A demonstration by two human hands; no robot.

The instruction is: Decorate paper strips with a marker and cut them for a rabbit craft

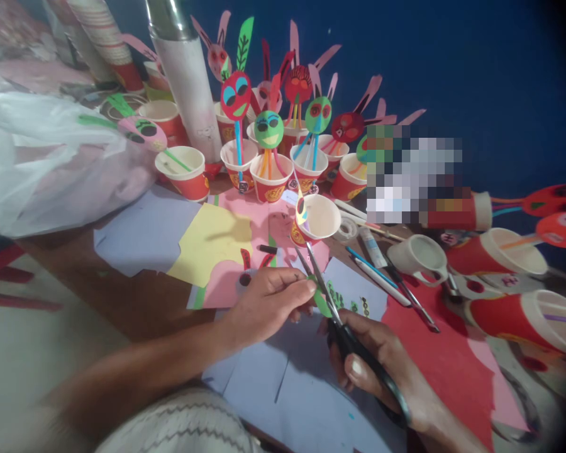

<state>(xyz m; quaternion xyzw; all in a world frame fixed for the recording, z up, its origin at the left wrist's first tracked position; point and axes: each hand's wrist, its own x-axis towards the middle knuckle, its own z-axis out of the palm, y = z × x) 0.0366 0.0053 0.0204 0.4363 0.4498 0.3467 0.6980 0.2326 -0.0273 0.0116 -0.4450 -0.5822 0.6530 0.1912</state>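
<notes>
Left hand holds green paper, right hand scissors.

A small curved piece of green paper is pinched in the fingertips of the left hand, which reaches in from 9 o'clock. Long steel scissors with black handles sit in the right hand, their handles running toward 5 o'clock. Their slightly parted blades point toward 11 o'clock, with the green paper between them.
</notes>
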